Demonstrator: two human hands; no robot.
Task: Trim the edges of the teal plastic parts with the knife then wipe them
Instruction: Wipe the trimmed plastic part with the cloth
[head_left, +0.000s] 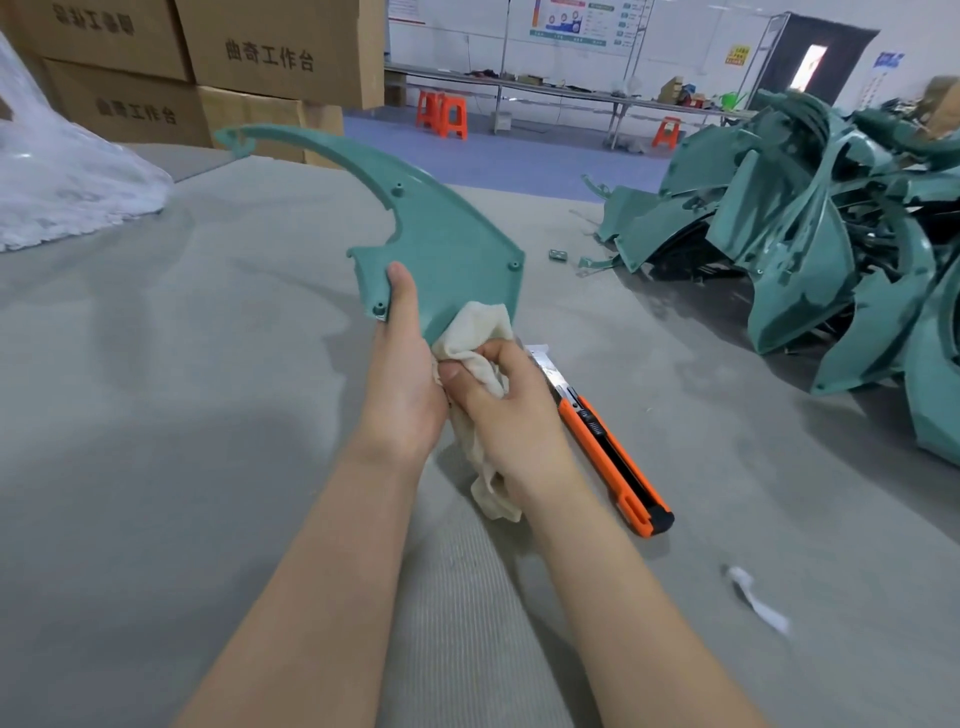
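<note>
1. Held one part (447, 244) up off the table (156, 415), near the middle of the view, wide end down at the hands.
2. Ran its long axis from that wide end up and to the left, narrowing in a curve to a hooked tip that pointed left and away.
3. Showed its flat face, with small screw bosses, toward the camera.
4. Counted one part in hand, one cloth (480, 332), one knife (613, 457), and a pile (831, 249) of teal parts too tangled to count, far right on the table.
5. Gripped the part's lower left corner with the left hand (405, 374): thumb laid straight up the near face, other fingers hidden behind.
6. Curled the right hand (509, 410) tightly round the cream cloth, thumb tucked against it, and pressed the bunched cloth to the part's lower edge.
7. Let the cloth's loose tail hang below the right wrist.
8. Left the orange-and-black knife flat on the table just right of the right hand, untouched, blade out and pointing up-left, butt toward the near right.
9. Also took in four cardboard boxes (280, 52) stacked at far left, orange stools (441, 114) on the floor beyond, and one white scrap (753, 597) on the table at near right.
</note>
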